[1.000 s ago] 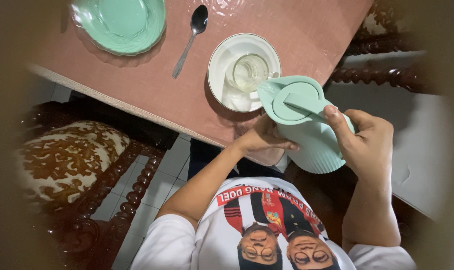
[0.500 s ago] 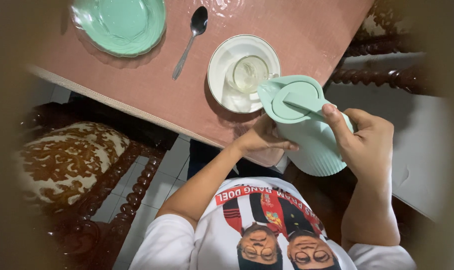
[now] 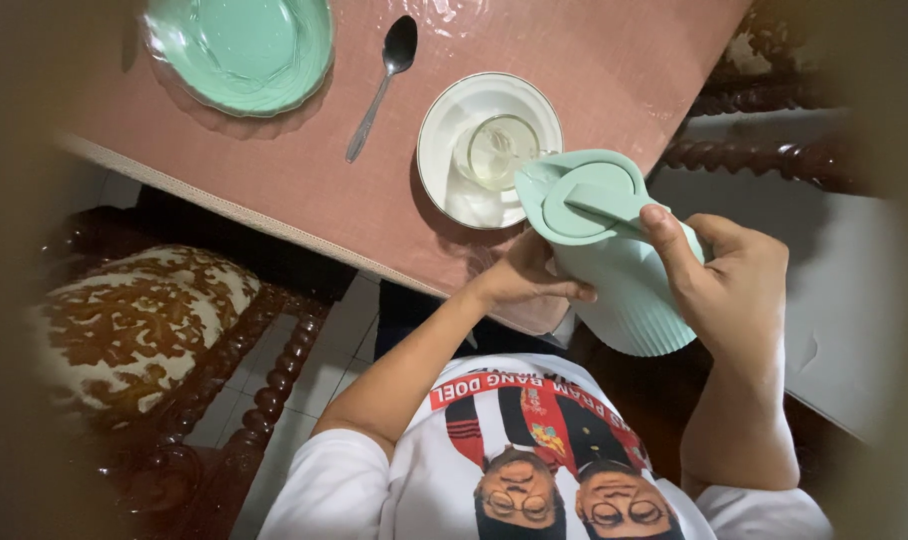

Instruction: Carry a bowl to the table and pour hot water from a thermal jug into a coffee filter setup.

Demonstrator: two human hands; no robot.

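pink tablecloth (image 3: 304, 170); jug (image 3: 614, 260) between both hands (image 3: 534, 280), spout perhaps over glass (image 3: 496, 150)

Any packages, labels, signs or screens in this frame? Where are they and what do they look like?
No packages, signs or screens.
Shirt print: on the person's white T-shirt at the bottom edge, below the green jug; a curved red banner with white lettering over a red, black and white picture.

My right hand (image 3: 729, 285) is raised out in front of me with the wrist cocked, fingers curled tight in a grip and the thumb stretched forward and pressing down, while my left hand (image 3: 529, 283) reaches across under it, palm cupped upward, elbow bent.
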